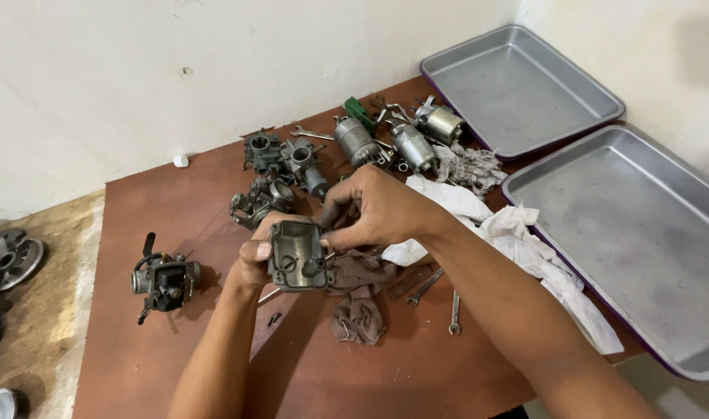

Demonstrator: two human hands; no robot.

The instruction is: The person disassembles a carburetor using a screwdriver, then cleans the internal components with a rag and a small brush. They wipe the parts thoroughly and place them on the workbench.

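Note:
My left hand [255,252] grips a grey metal carburetor body [296,256] by its left side, its open hollow face turned up toward me. My right hand [374,206] reaches in from the right, with its fingertips pinching at the body's top right edge. Both hands hover over a brown board [137,365] that serves as the work surface. Just below the held part lies a crumpled brown rag [358,314]. A small dark screw [274,318] lies on the board under my left wrist.
A dark carburetor [166,281] sits at the left. More carburetors [281,159] and cylindrical motors [413,143] cluster at the back. Wrenches [454,312] and white cloths [517,233] lie at the right, beside two steel trays [517,85] [641,233]. Engine parts [9,260] lie on the floor at left.

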